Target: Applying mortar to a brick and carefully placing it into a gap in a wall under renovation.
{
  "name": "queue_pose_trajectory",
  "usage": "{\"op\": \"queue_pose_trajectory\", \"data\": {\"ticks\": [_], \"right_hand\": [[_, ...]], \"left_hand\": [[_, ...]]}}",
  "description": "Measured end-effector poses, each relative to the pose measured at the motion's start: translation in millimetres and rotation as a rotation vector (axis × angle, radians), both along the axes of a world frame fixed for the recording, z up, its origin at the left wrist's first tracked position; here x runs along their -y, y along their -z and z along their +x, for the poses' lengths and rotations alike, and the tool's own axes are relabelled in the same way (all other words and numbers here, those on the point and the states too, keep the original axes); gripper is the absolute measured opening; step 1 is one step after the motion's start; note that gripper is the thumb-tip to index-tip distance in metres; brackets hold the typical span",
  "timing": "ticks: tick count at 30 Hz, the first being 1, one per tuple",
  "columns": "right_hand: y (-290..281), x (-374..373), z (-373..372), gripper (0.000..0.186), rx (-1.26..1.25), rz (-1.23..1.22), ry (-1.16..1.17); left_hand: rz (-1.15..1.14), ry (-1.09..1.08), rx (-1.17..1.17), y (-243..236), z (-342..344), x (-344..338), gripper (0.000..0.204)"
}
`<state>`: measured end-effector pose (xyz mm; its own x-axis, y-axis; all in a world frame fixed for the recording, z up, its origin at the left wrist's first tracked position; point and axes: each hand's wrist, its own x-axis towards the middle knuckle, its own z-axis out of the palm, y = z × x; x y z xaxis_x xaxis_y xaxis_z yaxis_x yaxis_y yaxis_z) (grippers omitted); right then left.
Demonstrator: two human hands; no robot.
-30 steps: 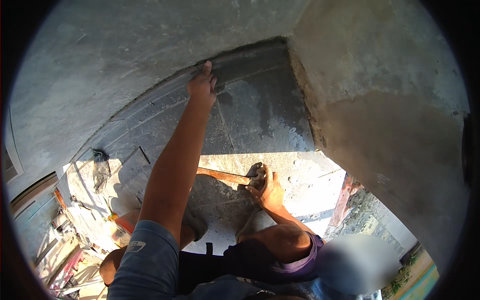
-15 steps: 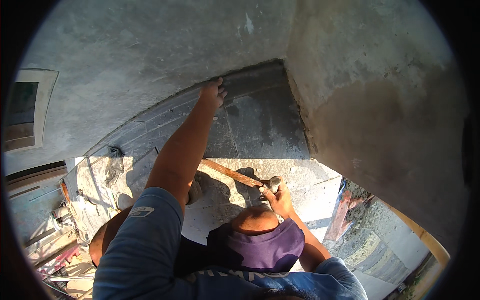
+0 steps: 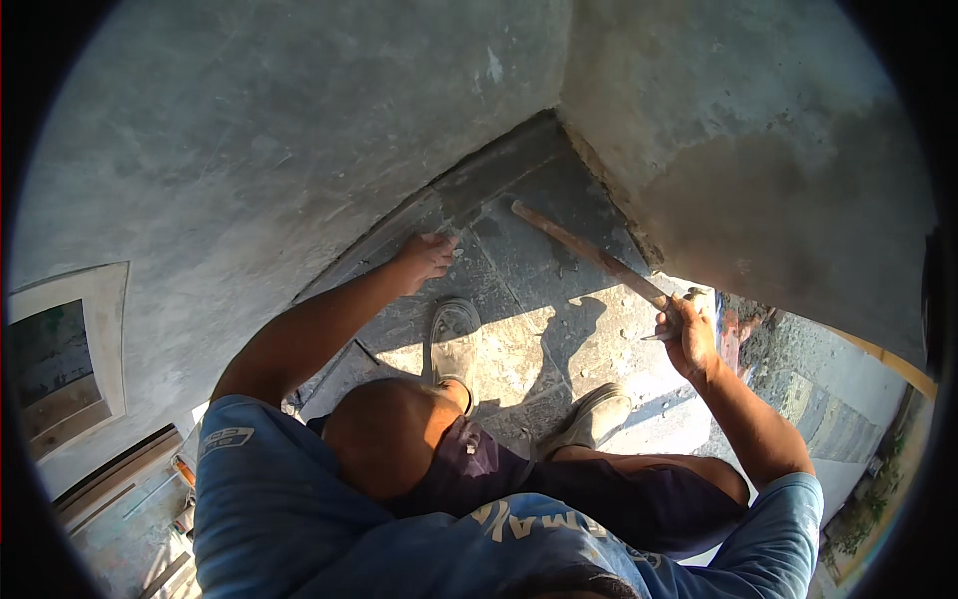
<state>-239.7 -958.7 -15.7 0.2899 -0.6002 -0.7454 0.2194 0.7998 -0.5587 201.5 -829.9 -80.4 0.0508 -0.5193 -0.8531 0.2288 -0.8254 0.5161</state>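
Grey plaster is seen on the wall that fills the upper left of the view, met at a corner by a second wall whose lower part is stained darker. Dark stone paving is laid along the foot of both walls, part in shade and part in sunlight. The left hand is pressed flat, fingers spread, on the paving just beside the base of the grey wall; nothing is held in it. The right hand is closed around the near end of a long wooden handle, which is angled up and to the left so that its far end lies close to the corner where the walls meet; whether a tool head is fitted at the gripped end cannot be told. Two dusty shoes are recorded on the paving: one just below the left hand, the other nearer the right forearm. Blue sleeves and dark trousers are seen along the lower edge. A framed recess is set in the grey wall at far left.
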Motion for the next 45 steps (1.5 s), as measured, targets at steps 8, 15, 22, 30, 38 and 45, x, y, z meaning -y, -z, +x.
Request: {"op": "queue_pose_trajectory", "data": {"ticks": [8,15,22,30,38,45], "right_hand": [[54,-35,55,0.026,-0.295,-0.062,0.418],[83,-80,101,0.020,-0.238,-0.033,0.647],[89,-105,119,0.019,-0.216,0.007,0.790],[95,-89,154,0.021,-0.222,0.027,0.739],[91,-98,150,0.021,-0.193,0.009,0.724],[96,-97,147,0.021,-0.151,0.046,0.801]], "left_hand": [[-0.456,-1.104,-0.354,62,-29,69,0.089],[-0.420,-1.250,-0.369,66,-23,77,0.072],[-0.425,-1.230,-0.419,57,-17,76,0.070],[-0.465,-1.163,-0.402,64,-14,74,0.071],[-0.475,-1.146,-0.391,63,-13,73,0.080],[-0.456,-1.124,-0.392,58,-13,74,0.077]]}}
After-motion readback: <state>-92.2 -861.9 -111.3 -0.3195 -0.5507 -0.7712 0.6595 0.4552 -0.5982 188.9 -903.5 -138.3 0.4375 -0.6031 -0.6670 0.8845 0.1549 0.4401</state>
